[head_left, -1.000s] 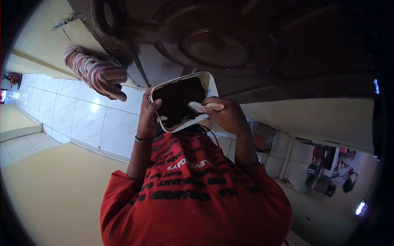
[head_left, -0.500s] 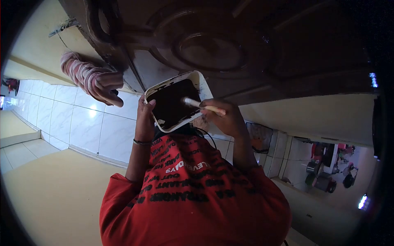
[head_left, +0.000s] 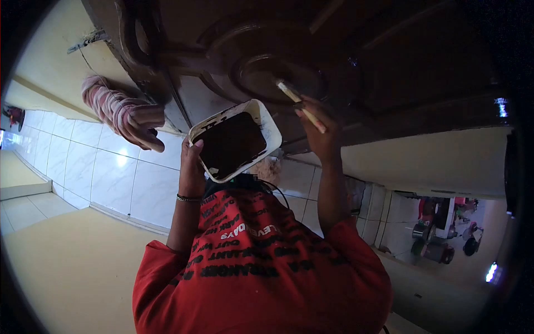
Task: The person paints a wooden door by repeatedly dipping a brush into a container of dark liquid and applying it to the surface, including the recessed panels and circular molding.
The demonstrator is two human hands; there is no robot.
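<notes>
paint tray (head_left: 236,139), likely light but spill-prone, stays level below the door (head_left: 389,61), left hand (head_left: 192,161) clamping its rim; right hand (head_left: 318,131) pinches the stiff paintbrush (head_left: 297,104) mid-handle.

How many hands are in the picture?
3. The left hand holds the paint tray, the right hand holds a brush at the door, another person's hand in a striped sleeve is beside it. More may be hidden far off.
</notes>
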